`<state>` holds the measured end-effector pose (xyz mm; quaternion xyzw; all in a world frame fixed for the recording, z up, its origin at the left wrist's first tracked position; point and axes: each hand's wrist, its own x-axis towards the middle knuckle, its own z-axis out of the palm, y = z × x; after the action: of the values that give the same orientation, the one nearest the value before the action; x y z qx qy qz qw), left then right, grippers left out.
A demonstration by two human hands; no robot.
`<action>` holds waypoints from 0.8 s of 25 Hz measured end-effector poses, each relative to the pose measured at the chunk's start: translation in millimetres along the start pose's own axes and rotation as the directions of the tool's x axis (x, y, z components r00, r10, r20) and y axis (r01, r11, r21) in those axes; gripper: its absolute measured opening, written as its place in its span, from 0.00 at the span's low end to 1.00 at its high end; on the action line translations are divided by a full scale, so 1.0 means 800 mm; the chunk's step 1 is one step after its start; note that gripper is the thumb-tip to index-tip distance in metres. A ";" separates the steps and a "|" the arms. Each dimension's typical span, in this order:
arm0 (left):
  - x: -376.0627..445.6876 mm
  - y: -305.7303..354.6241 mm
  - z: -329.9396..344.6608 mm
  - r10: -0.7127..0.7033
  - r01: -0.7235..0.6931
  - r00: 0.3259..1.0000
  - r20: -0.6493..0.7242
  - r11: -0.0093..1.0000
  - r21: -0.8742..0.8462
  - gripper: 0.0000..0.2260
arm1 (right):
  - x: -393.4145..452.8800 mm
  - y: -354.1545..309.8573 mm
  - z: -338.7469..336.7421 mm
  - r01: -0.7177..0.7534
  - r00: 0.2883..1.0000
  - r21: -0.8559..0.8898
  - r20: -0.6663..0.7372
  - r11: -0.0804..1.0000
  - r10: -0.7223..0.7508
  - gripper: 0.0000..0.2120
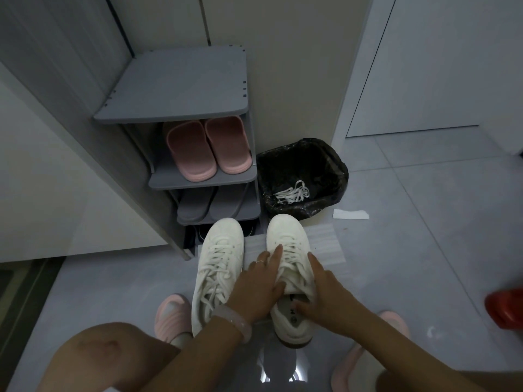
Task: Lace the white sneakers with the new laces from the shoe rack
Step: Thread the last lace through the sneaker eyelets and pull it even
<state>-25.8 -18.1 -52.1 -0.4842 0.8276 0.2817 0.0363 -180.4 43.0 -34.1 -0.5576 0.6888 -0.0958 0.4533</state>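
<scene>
pink bracelet (236,323), silver ring (259,261), pink slippers (172,314)

We see one marking only: dark print on the white insole (286,312) of the right-hand white lace-up sneaker (288,250), partly hidden under fingers, too small to read. We find no other text.

Home entryway: shoe rack (181,89), slippers (208,147), door (441,63).

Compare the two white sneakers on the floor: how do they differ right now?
The left sneaker lies untouched, its lace ends trailing loose; the right sneaker has both hands on it, left hand across the laces, right hand at its opening. Both are white, laced, toes toward the shoe rack.
</scene>
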 end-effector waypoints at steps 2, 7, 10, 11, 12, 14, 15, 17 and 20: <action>-0.006 0.001 0.003 0.007 -0.008 1.000 0.009 0.999 0.039 0.31 | -0.006 0.004 0.002 -0.045 0.999 -0.027 0.008 0.999 0.046 0.43; -0.025 -0.003 -0.014 0.000 0.004 0.995 -0.098 0.999 0.048 0.23 | -0.019 -0.005 -0.013 -0.238 0.966 -0.024 0.100 0.971 0.239 0.16; -0.037 0.014 -0.026 0.203 -0.170 0.921 -0.333 0.977 0.126 0.11 | -0.036 -0.025 -0.048 -0.173 0.979 -0.027 0.104 0.985 0.175 0.11; -0.040 0.019 -0.025 0.250 -0.199 0.910 -0.331 0.963 0.179 0.14 | -0.042 -0.032 -0.064 -0.160 0.985 0.088 0.086 0.983 0.152 0.14; -0.041 0.023 -0.018 0.268 -0.197 0.916 -0.298 0.948 0.249 0.16 | -0.050 -0.038 -0.079 -0.144 0.989 0.252 0.058 0.957 0.134 0.15; -0.043 0.030 0.000 0.221 -0.143 0.957 -0.190 0.924 0.355 0.18 | -0.062 -0.048 -0.100 -0.068 0.995 0.489 -0.025 0.870 0.092 0.16; -0.044 0.032 0.006 0.197 -0.125 0.969 -0.149 0.911 0.392 0.18 | -0.066 -0.053 -0.104 -0.040 0.994 0.519 -0.069 0.854 0.088 0.17; -0.045 0.031 0.020 0.170 -0.113 0.980 -0.107 0.908 0.404 0.18 | -0.069 -0.061 -0.103 -0.007 0.987 0.549 -0.129 0.836 0.093 0.17; -0.041 0.027 0.034 0.133 -0.088 0.985 -0.110 0.935 0.343 0.19 | -0.060 -0.070 -0.094 0.069 0.944 0.426 -0.320 0.902 0.079 0.15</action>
<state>-32.1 28.9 -54.7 -0.4411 0.8900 0.1050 0.0482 -199.1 36.2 69.3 -0.4176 0.7178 -0.3362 0.4442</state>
